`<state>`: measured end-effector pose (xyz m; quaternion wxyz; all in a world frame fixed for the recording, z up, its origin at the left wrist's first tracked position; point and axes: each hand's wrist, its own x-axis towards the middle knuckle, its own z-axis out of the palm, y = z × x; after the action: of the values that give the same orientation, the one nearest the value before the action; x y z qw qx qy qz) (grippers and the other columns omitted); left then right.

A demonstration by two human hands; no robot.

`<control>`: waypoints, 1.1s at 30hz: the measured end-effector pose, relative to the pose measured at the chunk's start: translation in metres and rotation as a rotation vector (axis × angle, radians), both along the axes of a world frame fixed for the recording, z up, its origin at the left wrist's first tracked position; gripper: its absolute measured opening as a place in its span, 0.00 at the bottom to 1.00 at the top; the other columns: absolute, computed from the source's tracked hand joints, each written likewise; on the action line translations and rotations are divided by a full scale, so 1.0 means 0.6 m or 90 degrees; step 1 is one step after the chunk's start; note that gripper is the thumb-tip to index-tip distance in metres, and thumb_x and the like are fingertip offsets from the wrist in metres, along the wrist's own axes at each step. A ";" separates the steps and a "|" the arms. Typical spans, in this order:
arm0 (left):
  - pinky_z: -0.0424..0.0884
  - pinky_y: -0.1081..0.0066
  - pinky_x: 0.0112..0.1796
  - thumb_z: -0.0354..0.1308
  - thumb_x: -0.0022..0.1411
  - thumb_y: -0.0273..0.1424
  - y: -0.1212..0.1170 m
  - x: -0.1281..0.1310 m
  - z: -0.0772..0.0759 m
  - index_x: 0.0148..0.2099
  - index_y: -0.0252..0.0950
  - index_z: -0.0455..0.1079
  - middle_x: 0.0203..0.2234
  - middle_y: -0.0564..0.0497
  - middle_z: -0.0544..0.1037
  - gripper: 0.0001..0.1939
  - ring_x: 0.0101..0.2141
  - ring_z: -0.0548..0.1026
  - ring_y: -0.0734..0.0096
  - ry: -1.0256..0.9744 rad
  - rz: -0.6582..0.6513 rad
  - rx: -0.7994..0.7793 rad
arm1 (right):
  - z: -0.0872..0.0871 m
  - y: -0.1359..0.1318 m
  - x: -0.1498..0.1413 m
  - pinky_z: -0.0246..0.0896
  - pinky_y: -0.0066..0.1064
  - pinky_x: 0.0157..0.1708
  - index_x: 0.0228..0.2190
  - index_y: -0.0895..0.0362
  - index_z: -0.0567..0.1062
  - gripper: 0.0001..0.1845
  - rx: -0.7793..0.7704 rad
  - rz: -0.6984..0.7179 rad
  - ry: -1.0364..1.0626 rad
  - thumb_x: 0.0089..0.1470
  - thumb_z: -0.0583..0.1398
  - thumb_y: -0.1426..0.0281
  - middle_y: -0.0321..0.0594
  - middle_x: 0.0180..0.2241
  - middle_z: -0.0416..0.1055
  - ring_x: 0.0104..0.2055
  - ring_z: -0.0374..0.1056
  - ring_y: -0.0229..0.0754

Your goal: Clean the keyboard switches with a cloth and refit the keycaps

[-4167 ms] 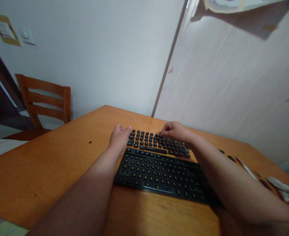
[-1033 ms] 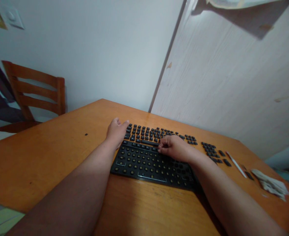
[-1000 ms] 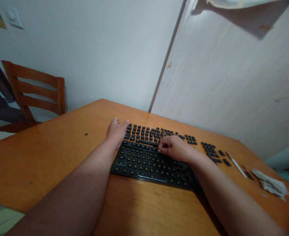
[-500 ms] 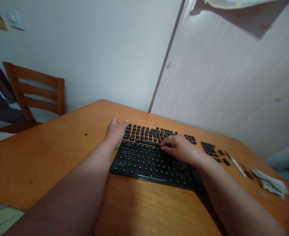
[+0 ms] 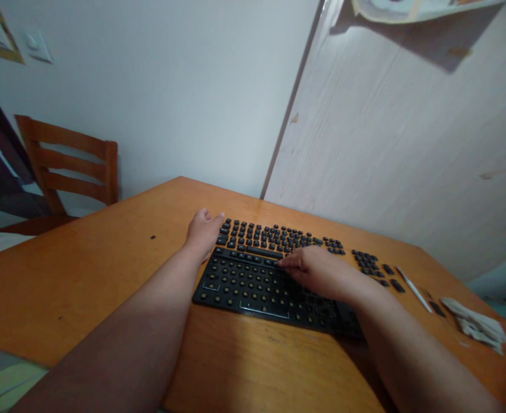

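Note:
A black keyboard [image 5: 244,287] lies flat on the table, most of its key sockets bare, with a row of keycaps [image 5: 246,257] fitted along its far edge. My right hand [image 5: 310,267] reaches over it, fingers drawn together and fingertips down on a keycap in that far row; the palm hides part of the board. At the keyboard's upper left corner rests my left hand [image 5: 203,232], thumb stretched out towards the loose keycaps [image 5: 274,234] and its other fingers partly hidden. These black keycaps are laid out in rows behind the board, including a long space bar [image 5: 265,252].
On the right lie more loose keycaps [image 5: 367,264], a white pen-like stick [image 5: 416,291] and a crumpled pale cloth [image 5: 476,324]. One small dark piece [image 5: 153,237] sits on the wooden table [image 5: 119,258] to the left. A wooden chair [image 5: 74,158] stands beyond.
My right hand has shifted slightly towards me, from beside the space bar onto the keyboard's far row, its index finger now straighter. My left hand stays put. The view has shifted a little.

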<state>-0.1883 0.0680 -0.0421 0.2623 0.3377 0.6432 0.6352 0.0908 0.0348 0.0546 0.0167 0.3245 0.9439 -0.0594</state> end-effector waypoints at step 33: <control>0.62 0.65 0.57 0.58 0.62 0.45 0.004 -0.011 -0.003 0.66 0.30 0.57 0.62 0.33 0.65 0.37 0.60 0.68 0.58 0.023 -0.004 0.002 | -0.018 0.031 0.002 0.67 0.36 0.48 0.41 0.48 0.84 0.17 -0.061 -0.001 0.064 0.55 0.59 0.74 0.38 0.39 0.82 0.44 0.76 0.47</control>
<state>-0.1946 0.0702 -0.0441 0.2519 0.3514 0.6461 0.6289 0.0919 0.0536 0.0438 -0.0156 0.3207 0.9394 -0.1205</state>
